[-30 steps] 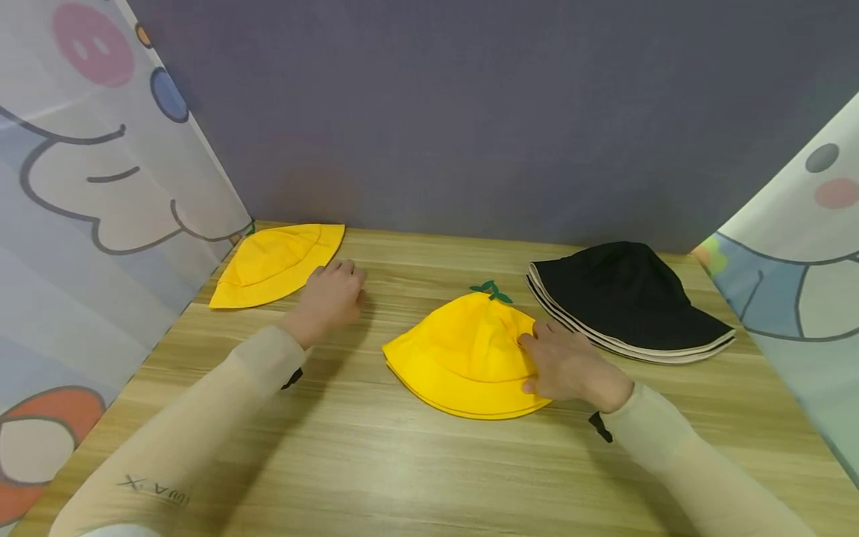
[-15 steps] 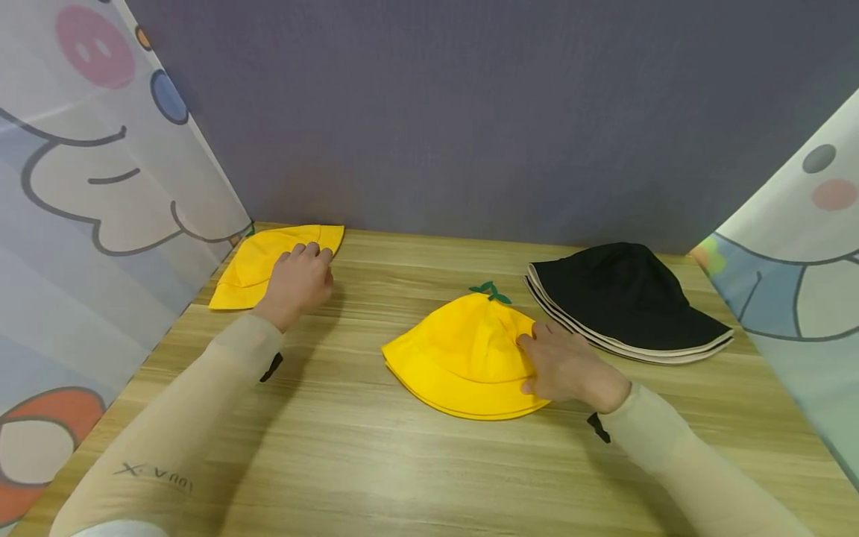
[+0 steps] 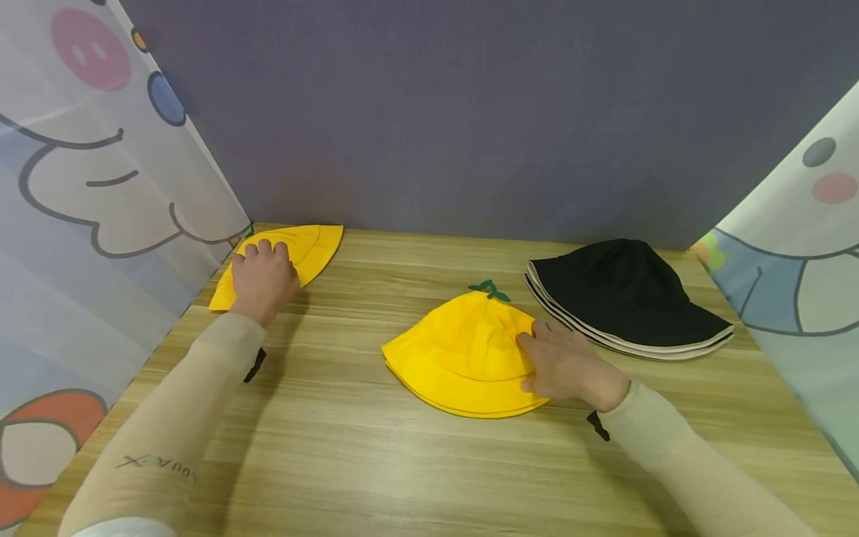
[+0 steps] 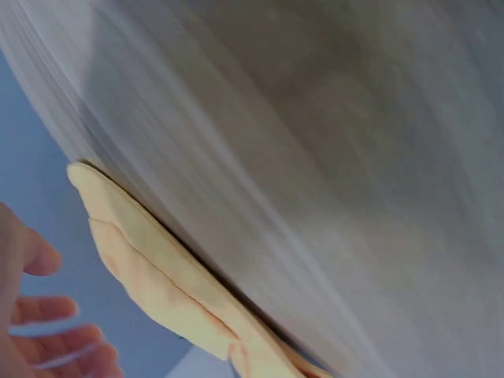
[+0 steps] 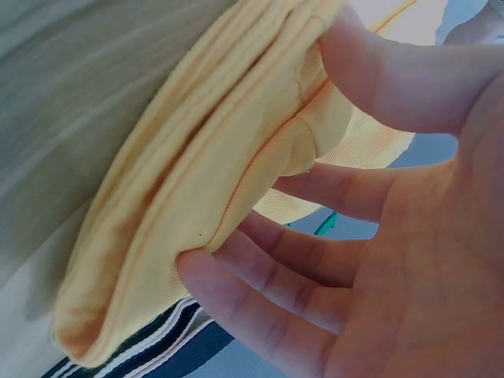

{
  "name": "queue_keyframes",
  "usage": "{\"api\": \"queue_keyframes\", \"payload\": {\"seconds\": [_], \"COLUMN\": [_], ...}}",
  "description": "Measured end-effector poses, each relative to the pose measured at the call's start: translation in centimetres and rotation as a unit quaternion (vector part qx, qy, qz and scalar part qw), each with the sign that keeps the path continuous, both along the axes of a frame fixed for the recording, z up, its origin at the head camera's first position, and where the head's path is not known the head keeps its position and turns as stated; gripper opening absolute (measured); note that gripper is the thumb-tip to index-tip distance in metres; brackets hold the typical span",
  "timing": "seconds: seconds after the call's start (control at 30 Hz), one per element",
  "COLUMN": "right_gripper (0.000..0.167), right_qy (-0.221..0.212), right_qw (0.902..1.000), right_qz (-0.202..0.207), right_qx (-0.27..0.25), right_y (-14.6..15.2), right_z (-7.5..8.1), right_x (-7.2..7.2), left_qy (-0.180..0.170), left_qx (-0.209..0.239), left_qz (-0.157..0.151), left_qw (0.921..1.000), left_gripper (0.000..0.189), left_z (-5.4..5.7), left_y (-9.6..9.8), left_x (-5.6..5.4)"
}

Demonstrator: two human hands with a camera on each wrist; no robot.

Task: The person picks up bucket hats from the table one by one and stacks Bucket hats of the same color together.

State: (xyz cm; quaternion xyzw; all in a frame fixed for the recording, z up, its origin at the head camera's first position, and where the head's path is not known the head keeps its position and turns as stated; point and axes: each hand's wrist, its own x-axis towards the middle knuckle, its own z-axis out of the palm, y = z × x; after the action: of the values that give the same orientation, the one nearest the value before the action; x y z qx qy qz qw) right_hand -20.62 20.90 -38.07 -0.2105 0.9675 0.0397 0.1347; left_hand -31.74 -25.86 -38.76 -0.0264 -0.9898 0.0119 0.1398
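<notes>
A yellow bucket hat [image 3: 470, 358] with a green leaf sprout on top lies mid-table, its brim showing more than one layer. My right hand [image 3: 567, 363] rests against its right side. In the right wrist view, the fingertips [image 5: 197, 268] touch the hat's cloth and the thumb [image 5: 386, 79] lies along it, fingers fairly straight and spread. A second yellow bucket hat [image 3: 318, 242] lies flat at the back left. My left hand [image 3: 264, 280] is over that hat, partly covering it. The left wrist view shows the left fingers [image 4: 71, 346] spread and apart from the hat's cloth.
Black bucket hats [image 3: 617, 298] with pale brim edges lie stacked at the back right, close to my right hand. A grey panel [image 3: 429, 119] stands behind the wooden table [image 3: 376, 477]. Cartoon-printed sheets [image 3: 80, 179] line both sides.
My left hand has moved left, from beside the back-left yellow hat to over it. The right hand stays at the middle yellow hat, which has not moved.
</notes>
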Motion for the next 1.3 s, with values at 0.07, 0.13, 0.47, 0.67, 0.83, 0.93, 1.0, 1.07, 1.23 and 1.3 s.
{"api": "queue_keyframes", "payload": {"seconds": [0.07, 0.13, 0.47, 0.67, 0.83, 0.93, 1.0, 1.07, 1.23, 1.3], "right_gripper": [0.059, 0.059, 0.057, 0.058, 0.058, 0.057, 0.057, 0.058, 0.058, 0.059], "right_qy": [0.001, 0.001, -0.004, -0.005, -0.006, -0.007, -0.007, -0.007, -0.01, -0.011], "right_qw": [1.0, 1.0, 1.0, 1.0, 1.0, 1.0, 1.0, 1.0, 0.9999, 0.9999], "right_qz": [0.001, 0.003, -0.001, 0.002, -0.003, -0.003, -0.003, -0.004, -0.01, -0.012], "right_qx": [0.0, 0.0, -0.002, -0.003, -0.001, 0.0, 0.001, 0.001, 0.002, 0.003], "right_y": [0.0, 0.0, -0.2, -0.2, -0.2, -0.2, -0.2, -0.1, -0.2, -0.2], "right_z": [0.0, 0.0, 0.1, 0.1, 0.2, 0.2, 0.2, 0.2, 0.2, 0.1], "right_x": [0.0, -0.1, 0.0, 0.1, 0.0, 0.0, -0.1, -0.1, 0.0, 0.0], "left_qy": [-0.022, -0.052, -0.241, -0.261, -0.25, -0.247, -0.247, -0.241, -0.206, -0.203], "left_qx": [0.004, 0.008, 0.123, 0.132, 0.133, 0.135, 0.137, 0.145, 0.147, 0.14], "left_qz": [0.034, 0.068, 0.2, 0.217, 0.212, 0.206, 0.203, 0.2, 0.182, 0.176], "left_qw": [0.9992, 0.9963, 0.9418, 0.9311, 0.9354, 0.9373, 0.9375, 0.9387, 0.9503, 0.953], "left_gripper": [0.036, 0.049, 0.094, 0.104, 0.114, 0.119, 0.121, 0.121, 0.117, 0.116], "left_z": [0.0, 0.1, 0.3, 0.5, 0.4, 0.3, 0.3, 0.4, 0.6, 0.8], "left_y": [-0.4, -0.9, -2.1, -3.0, -3.9, -4.3, -4.4, -4.5, -4.3, -4.3], "left_x": [0.2, 0.4, 0.0, 0.0, 0.2, 0.2, 0.2, 0.2, 0.3, 0.3]}}
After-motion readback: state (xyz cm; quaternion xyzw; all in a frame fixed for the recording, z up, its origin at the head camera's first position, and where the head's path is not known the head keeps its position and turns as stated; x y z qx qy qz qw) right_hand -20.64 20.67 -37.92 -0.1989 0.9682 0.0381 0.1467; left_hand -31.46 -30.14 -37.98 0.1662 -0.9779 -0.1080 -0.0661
